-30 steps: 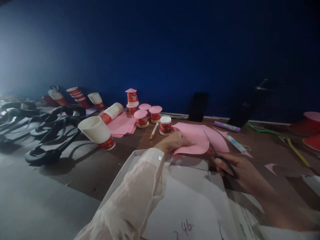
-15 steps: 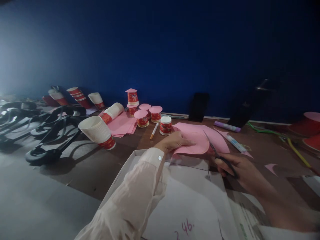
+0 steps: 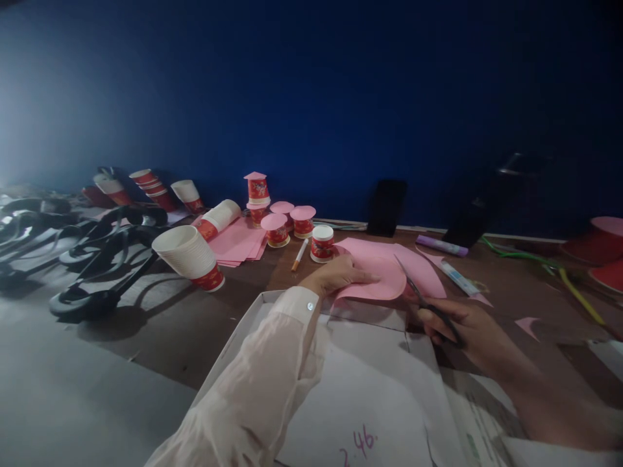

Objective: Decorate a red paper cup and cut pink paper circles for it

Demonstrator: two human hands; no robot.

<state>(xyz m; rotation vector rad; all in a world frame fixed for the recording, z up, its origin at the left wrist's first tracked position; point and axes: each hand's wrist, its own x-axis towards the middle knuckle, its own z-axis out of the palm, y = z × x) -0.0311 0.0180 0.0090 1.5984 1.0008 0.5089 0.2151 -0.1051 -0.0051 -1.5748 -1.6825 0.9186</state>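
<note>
My left hand (image 3: 335,275) grips the edge of a pink paper sheet (image 3: 384,272) and holds it up over the brown table. My right hand (image 3: 462,327) is wrapped round black scissors (image 3: 423,298), whose blades reach into the pink sheet from its right side. Below both hands lies a flat white cardboard box (image 3: 360,389) with "46" written on it. My left arm wears a white sleeve with a buttoned cuff.
Red-and-white paper cups (image 3: 189,256) lie and stand at the left, some capped with pink discs (image 3: 302,213). A stack of pink paper (image 3: 238,243), a pencil (image 3: 298,255), glue sticks (image 3: 440,246), black curved parts (image 3: 92,259) and pink scraps (image 3: 528,324) surround them.
</note>
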